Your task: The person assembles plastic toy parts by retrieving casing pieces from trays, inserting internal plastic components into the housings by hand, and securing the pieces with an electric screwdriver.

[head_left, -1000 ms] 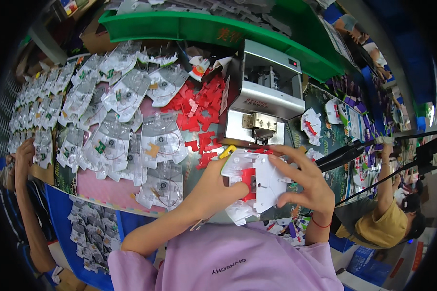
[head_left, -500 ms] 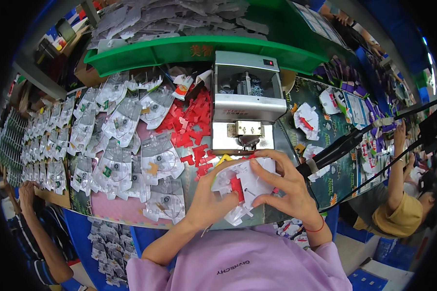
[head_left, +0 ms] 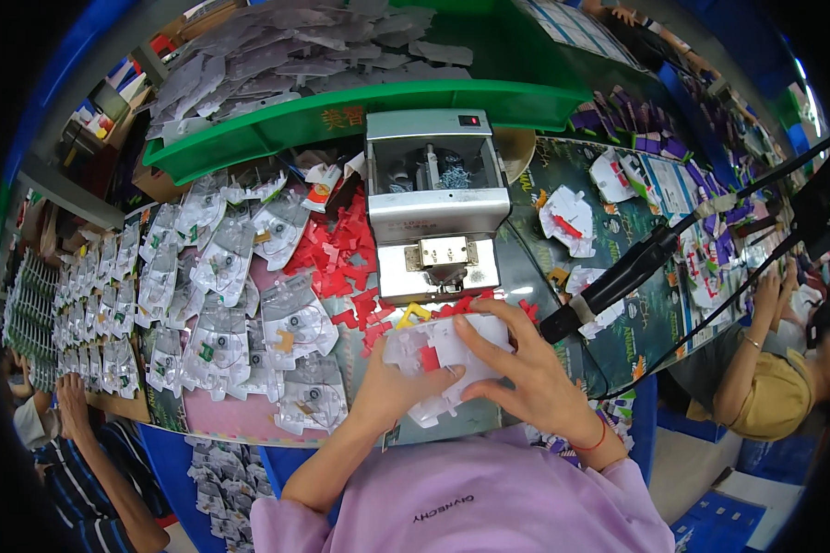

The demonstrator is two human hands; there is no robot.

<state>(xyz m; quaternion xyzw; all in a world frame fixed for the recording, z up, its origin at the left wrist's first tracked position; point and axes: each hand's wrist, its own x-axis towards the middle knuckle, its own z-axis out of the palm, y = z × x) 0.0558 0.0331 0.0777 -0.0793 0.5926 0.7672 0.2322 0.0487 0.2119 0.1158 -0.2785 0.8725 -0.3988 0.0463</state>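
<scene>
Both hands hold a white plastic shell (head_left: 447, 348) in front of my body, just below the screw feeder (head_left: 438, 207). My left hand (head_left: 392, 392) grips its left side, with the thumb laid across the face beside a small red plastic piece (head_left: 429, 359) set in the shell. My right hand (head_left: 535, 373) holds the right side between thumb and fingers. Behind the shell lie a yellow plastic piece (head_left: 413, 315) and loose red pieces (head_left: 346, 244). A black powered screwdriver (head_left: 618, 276) hangs on an arm to the right of my right hand.
Rows of clear plastic housings (head_left: 221, 336) with wires cover the left of the table. A green bin (head_left: 341, 111) of flat translucent parts stands at the back. More white shells (head_left: 567, 221) lie to the right. Co-workers sit at both sides; one wears a yellow top (head_left: 765, 387).
My left thumb has moved off the red piece and lies to its right. The view has shifted, so the feeder appears further left. Both hands keep hold of the shell.
</scene>
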